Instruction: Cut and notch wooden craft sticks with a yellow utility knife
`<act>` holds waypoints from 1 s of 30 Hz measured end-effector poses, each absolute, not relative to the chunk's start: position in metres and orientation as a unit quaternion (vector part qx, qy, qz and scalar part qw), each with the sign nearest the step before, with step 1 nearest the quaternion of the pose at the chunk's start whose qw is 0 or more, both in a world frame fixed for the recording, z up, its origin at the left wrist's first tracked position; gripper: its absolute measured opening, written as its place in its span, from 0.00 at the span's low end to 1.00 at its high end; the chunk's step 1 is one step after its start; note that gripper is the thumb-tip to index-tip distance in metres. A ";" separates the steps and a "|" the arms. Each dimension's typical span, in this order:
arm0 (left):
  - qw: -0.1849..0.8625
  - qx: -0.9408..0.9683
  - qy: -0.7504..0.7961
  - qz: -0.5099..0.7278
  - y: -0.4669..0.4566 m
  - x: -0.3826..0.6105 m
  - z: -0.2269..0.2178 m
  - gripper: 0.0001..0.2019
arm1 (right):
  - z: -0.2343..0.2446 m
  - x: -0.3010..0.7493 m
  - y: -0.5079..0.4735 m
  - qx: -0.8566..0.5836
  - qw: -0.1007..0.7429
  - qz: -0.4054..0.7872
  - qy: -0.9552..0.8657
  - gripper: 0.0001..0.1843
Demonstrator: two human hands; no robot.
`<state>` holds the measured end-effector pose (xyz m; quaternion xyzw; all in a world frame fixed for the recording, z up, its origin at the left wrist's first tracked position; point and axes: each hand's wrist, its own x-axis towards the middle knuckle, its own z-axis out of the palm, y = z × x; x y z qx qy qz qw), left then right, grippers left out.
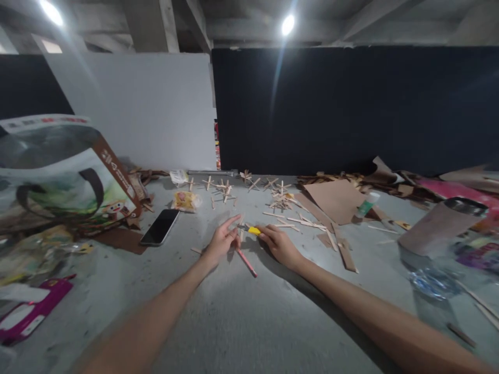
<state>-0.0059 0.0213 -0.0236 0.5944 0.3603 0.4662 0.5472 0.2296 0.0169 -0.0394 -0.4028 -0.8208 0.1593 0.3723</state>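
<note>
My right hand (277,242) is closed round a small yellow cutter (254,230) whose tip points left. My left hand (223,240) rests on the grey table (234,311) with its fingers stretched out, pressing down a thin wooden stick (240,232) right beside the cutter's tip. A pink pencil (246,262) lies on the table between my two hands, slanting toward me.
A black phone (159,227) lies left of my hands. Beyond them are several glued stick crosses (226,188), loose sticks (296,222), brown cardboard pieces (335,200) and a glue bottle (366,205). A printed bag (58,171) stands far left; a tumbler (440,226) lies tipped at right.
</note>
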 end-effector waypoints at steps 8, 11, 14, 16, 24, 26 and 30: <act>0.546 0.593 0.375 0.458 0.021 -0.004 -0.027 0.44 | -0.043 0.231 0.016 -0.397 0.391 0.184 -0.810 0.21; 0.546 0.594 0.372 0.459 0.020 -0.004 -0.026 0.45 | -0.042 0.231 0.015 -0.401 0.391 0.180 -0.809 0.21; 0.543 0.595 0.367 0.466 0.019 -0.002 -0.026 0.45 | -0.040 0.231 0.014 -0.403 0.388 0.173 -0.811 0.21; 0.540 0.595 0.366 0.469 0.019 -0.001 -0.026 0.45 | -0.040 0.232 0.014 -0.402 0.386 0.169 -0.813 0.21; 0.542 0.585 0.364 0.480 0.024 0.000 -0.030 0.44 | -0.042 0.232 0.014 -0.413 0.386 0.162 -0.809 0.21; 0.544 0.580 0.365 0.484 0.024 0.000 -0.029 0.43 | -0.042 0.232 0.014 -0.416 0.385 0.160 -0.808 0.21; 0.546 0.570 0.373 0.489 0.023 0.001 -0.028 0.41 | -0.041 0.232 0.012 -0.418 0.393 0.155 -0.804 0.21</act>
